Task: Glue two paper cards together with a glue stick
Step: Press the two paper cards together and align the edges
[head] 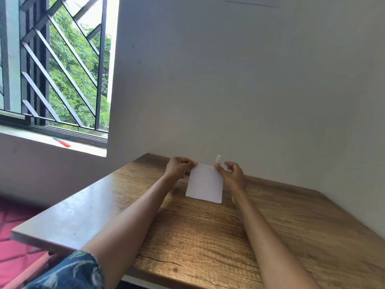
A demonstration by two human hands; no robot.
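A white paper card point(205, 183) lies on the wooden table point(208, 236) near the far wall. My left hand point(179, 167) pinches the card's far left corner. My right hand point(232, 173) touches the far right corner with its thumb, and its other fingers are spread. I cannot tell if a second card lies beneath the top one. A small white glue stick point(218, 159) stands upright just behind the card, close to my right hand's fingers.
A grey wall runs right behind the table and along its right side. The table's left edge drops off toward a red patterned surface point(18, 236). A red-handled tool point(62, 142) lies on the window sill at the left.
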